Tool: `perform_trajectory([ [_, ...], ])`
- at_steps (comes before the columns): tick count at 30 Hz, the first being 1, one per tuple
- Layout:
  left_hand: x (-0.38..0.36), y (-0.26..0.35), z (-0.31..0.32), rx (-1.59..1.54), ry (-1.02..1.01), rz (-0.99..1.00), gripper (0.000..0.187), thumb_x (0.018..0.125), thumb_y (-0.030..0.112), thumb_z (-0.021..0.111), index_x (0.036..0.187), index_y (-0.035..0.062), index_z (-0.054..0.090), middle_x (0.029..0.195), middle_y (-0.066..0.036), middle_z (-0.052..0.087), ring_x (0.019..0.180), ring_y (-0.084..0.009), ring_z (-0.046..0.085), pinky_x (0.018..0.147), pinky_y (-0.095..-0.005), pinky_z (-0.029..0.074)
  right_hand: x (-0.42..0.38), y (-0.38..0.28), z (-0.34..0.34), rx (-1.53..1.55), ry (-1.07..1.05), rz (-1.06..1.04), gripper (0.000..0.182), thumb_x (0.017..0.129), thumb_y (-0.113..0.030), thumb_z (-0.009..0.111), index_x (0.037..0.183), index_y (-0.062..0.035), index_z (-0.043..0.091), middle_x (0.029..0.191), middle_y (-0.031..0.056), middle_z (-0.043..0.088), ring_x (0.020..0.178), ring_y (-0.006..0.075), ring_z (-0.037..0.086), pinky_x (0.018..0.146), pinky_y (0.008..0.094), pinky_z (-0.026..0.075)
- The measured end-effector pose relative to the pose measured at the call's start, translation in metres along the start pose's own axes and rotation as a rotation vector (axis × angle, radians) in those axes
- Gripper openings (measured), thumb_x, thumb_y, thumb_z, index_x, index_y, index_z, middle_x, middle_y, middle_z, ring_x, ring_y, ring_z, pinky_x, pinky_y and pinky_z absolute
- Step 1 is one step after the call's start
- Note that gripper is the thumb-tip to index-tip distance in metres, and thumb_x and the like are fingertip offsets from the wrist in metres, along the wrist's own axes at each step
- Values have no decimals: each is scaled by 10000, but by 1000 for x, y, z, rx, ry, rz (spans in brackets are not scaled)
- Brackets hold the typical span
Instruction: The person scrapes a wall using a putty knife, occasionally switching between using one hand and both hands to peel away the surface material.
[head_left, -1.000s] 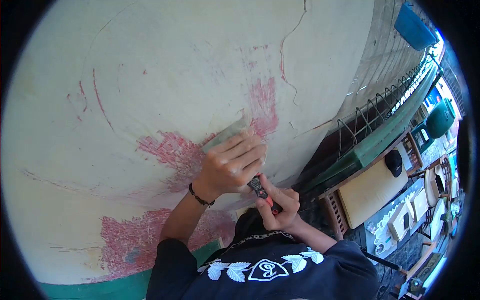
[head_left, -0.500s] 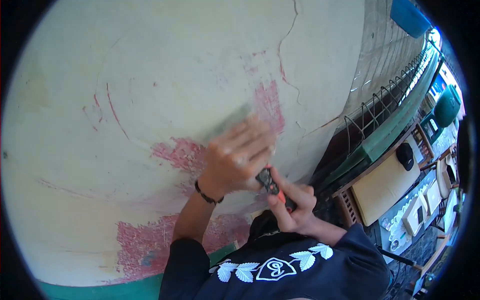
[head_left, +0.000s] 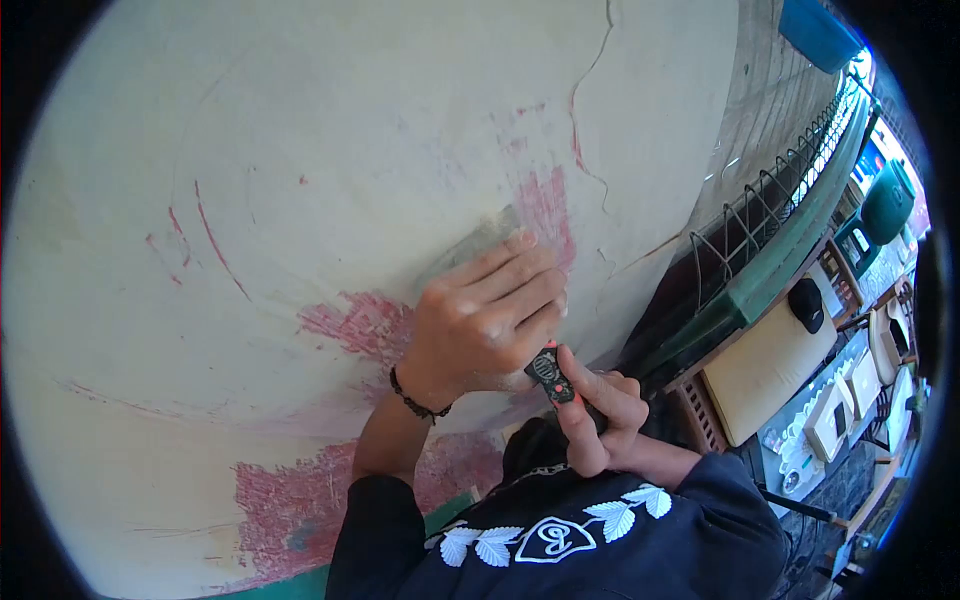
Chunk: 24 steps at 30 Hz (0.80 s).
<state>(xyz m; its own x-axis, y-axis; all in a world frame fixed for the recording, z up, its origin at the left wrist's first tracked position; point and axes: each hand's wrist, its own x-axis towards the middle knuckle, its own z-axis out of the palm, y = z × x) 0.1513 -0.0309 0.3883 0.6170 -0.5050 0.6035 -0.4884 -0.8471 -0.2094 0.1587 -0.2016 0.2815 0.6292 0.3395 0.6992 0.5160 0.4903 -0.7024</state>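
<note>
A scraper with a wide grey blade lies against the pale wall, between pink scraped patches. My left hand, with a dark braided bracelet on its wrist, is pressed over the blade, its fingers close together and partly hiding it. The black and orange handle sticks out to the lower right. Around that handle my right hand is closed, thumb and forefinger along it. Pale dust marks the left fingertips. A larger pink patch shows on the lower wall.
Right of the wall is a green-edged frame with wire mesh. Beyond it are a cushioned wooden bench bearing a black cap, a table with boxes, a green bin and a blue container.
Both hands and the scraper have shifted slightly to the right in the view. The blade and my left hand look sharper than before, when they were blurred by motion.
</note>
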Motion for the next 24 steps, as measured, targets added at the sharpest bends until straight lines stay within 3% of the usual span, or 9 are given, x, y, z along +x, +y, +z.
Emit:
perform_trajectory([
  [6, -24, 6, 18, 61, 50, -11, 262, 586, 258, 672, 754, 58, 677, 869, -39, 686, 907, -236, 695, 900, -411, 547, -19, 18, -5, -64, -66, 47, 414, 864, -26, 557, 1247, 127, 587, 686, 127, 672, 535, 141, 631, 532, 246, 470],
  [9, -6, 3, 0, 59, 20, -63, 147, 632, 178, 623, 710, 62, 670, 914, -55, 688, 968, -220, 678, 974, -377, 511, 5, 10, -7, -38, -19, 27, 399, 872, -30, 558, 1242, 113, 598, 688, 130, 675, 549, 125, 630, 537, 245, 471],
  [24, -20, 12, 13, 53, 22, -47, 175, 593, 226, 640, 676, 73, 630, 871, -39, 662, 944, -221, 678, 951, -369, 525, -24, 11, 0, 14, 34, 208, 349, 931, -67, 539, 1243, 62, 626, 689, 77, 671, 588, 58, 590, 556, 215, 443],
])
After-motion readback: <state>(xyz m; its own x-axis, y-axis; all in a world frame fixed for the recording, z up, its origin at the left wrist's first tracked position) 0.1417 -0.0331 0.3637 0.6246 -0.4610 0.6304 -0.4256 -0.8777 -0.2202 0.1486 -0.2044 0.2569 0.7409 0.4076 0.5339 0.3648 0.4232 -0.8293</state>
